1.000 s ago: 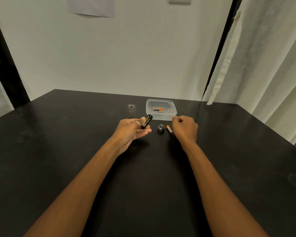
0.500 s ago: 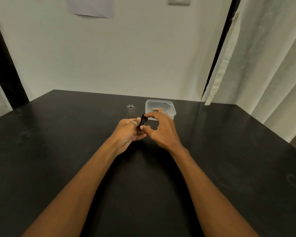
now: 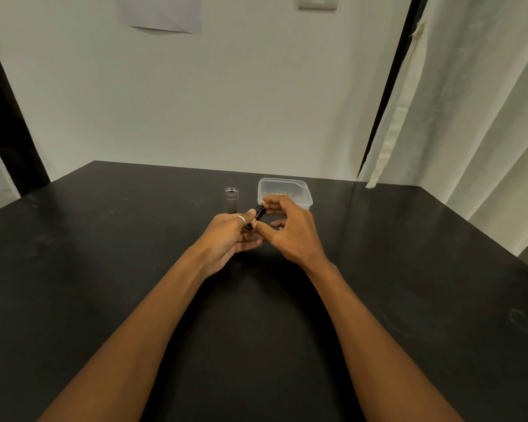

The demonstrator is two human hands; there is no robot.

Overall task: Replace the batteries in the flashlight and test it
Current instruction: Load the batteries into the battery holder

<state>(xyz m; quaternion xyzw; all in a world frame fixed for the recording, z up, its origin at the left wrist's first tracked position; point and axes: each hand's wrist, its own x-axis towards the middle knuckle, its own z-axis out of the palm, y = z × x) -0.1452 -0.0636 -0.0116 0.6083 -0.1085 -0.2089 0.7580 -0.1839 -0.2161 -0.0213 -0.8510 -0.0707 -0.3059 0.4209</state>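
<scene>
My left hand (image 3: 232, 236) is closed around a short black cylinder (image 3: 259, 213), a flashlight part that tilts up and to the right. My right hand (image 3: 290, 229) has come in from the right. Its fingertips pinch the cylinder's upper end and its thumb reaches toward the lower end. Anything between those fingers is hidden. A dark flashlight tube with a silver rim (image 3: 231, 198) stands upright on the black table (image 3: 134, 269), just beyond my left hand. Behind my right hand sits a clear plastic box (image 3: 299, 187) with an orange-tipped battery (image 3: 284, 195) showing inside.
A white wall runs along the table's far edge, with pale curtains to the right. My right hand covers the table surface in front of the box.
My right hand has left the spot by the loose battery on the table and moved left to the black cylinder in my left hand. The battery and small metal cap are now hidden.
</scene>
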